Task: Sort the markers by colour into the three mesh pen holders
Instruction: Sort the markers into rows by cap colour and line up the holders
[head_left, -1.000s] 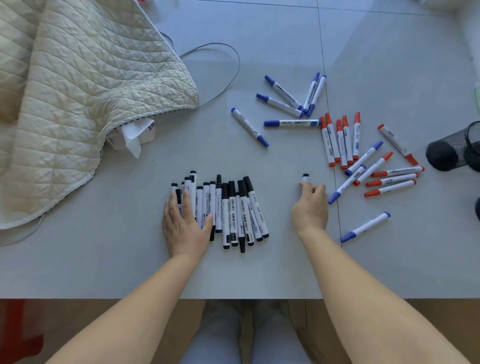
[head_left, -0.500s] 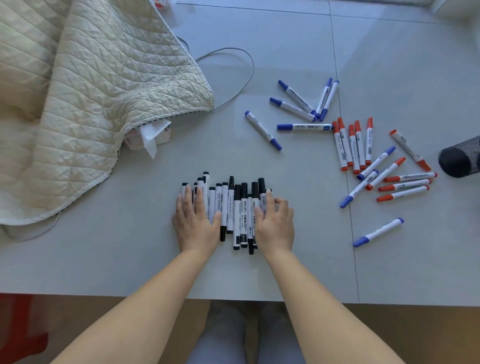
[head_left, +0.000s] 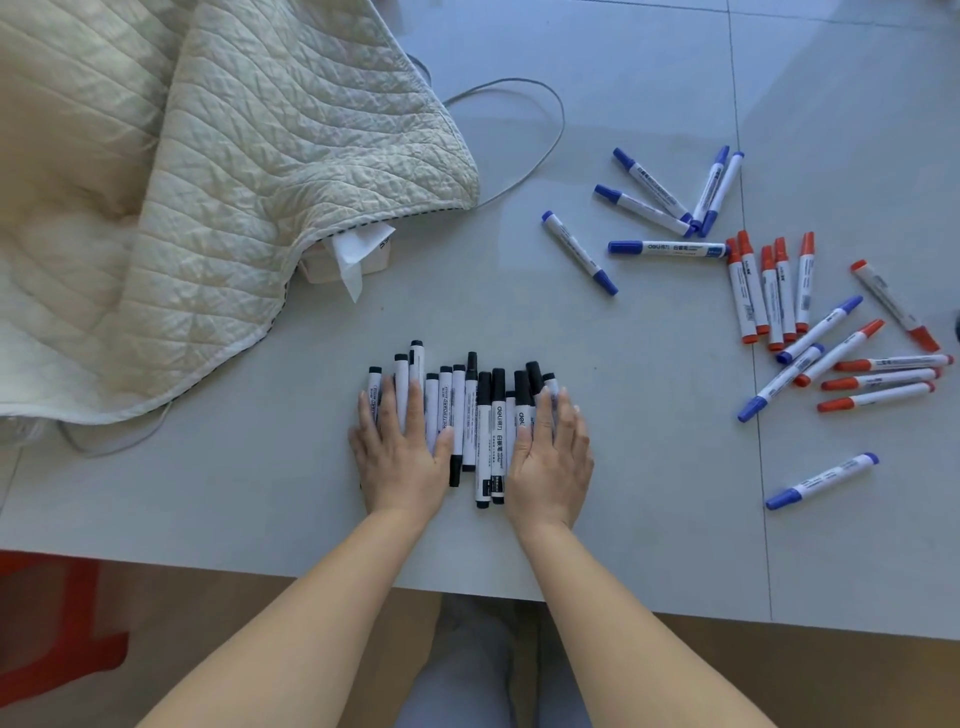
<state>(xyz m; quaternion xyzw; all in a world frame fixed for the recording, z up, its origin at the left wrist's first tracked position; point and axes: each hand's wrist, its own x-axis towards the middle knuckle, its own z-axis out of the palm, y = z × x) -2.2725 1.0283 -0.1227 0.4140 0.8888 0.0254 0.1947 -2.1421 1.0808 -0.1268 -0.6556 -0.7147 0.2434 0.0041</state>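
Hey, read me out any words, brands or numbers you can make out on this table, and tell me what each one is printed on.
"deli": white barrel of a black-capped marker in the row between the hands.
"deli": white barrel of the blue-capped marker lying crosswise.
Characters follow both logos; too blurred to read.
Print on the red-capped markers and the other blue and black ones: too small to read.
Dark marks on the white paper under the cream quilted blanket: unreadable.

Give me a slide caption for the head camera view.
Left hand and right hand press flat on a row of black-capped white markers; blue-capped markers and red-capped markers lie scattered.
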